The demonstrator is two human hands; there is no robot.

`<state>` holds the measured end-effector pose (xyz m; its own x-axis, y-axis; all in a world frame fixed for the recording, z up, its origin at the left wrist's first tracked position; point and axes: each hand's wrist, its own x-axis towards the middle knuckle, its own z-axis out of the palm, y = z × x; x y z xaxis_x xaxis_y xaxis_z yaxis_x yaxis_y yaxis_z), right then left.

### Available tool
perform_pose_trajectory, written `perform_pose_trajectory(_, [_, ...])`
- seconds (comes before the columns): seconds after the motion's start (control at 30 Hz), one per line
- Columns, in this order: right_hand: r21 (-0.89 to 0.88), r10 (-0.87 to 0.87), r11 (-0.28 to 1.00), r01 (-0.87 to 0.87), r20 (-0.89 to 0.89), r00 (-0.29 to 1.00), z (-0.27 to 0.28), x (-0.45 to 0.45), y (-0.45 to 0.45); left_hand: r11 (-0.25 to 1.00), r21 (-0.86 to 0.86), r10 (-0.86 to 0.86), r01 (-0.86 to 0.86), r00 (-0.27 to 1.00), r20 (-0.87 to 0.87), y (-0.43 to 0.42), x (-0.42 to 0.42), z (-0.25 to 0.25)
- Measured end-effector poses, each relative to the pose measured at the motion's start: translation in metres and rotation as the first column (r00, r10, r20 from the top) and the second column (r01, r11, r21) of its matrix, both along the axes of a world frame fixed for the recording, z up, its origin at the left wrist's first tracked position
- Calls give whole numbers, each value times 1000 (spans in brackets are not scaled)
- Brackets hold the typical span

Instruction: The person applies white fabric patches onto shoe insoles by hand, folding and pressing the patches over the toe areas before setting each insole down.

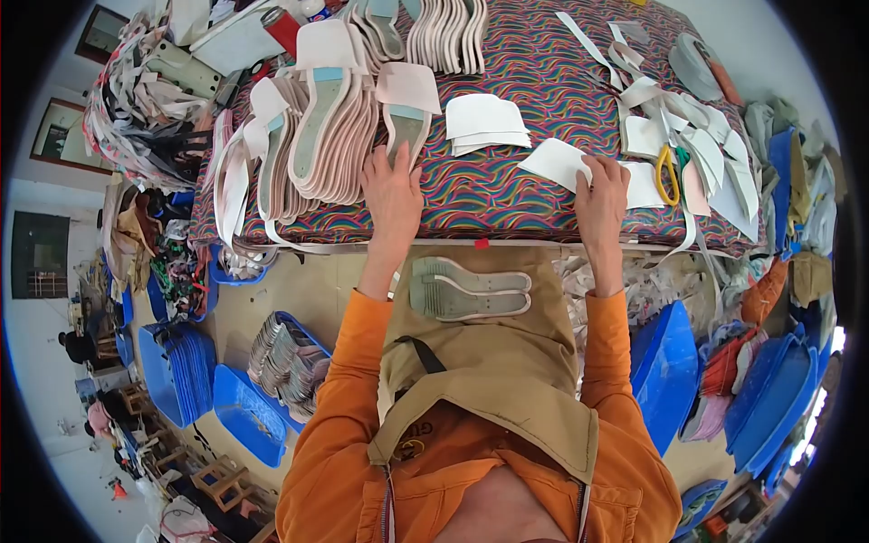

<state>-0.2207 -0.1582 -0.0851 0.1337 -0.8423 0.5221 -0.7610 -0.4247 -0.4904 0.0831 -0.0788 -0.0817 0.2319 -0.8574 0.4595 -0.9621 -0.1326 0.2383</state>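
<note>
My left hand [394, 195] rests its spread fingers on the lower end of a grey-green insole [406, 128] with a pink-white flap at its top. Beside it stands a row of overlapping insoles [335, 136] with pale edges. My right hand [601, 195] has thumb and fingers bent together at the right end of a white cut piece [550, 163], pinching it. A small stack of similar white pieces [487, 122] lies between my hands, farther back. Two insoles [471, 290] lie on the apron over my lap.
Yellow-handled scissors [667, 176] lie by a heap of white strips [706, 145] on the right of the patterned table [507, 213]. More insoles [447, 36] stand at the back, with a red can [281, 31] left. Blue bins [176, 371] are on the floor.
</note>
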Motion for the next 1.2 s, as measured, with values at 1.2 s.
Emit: perform_pose_trajectory(1.2, [21, 165, 985, -173, 208, 964, -14, 0, -4, 742, -320, -667, 589, 697, -264, -86, -146, -10])
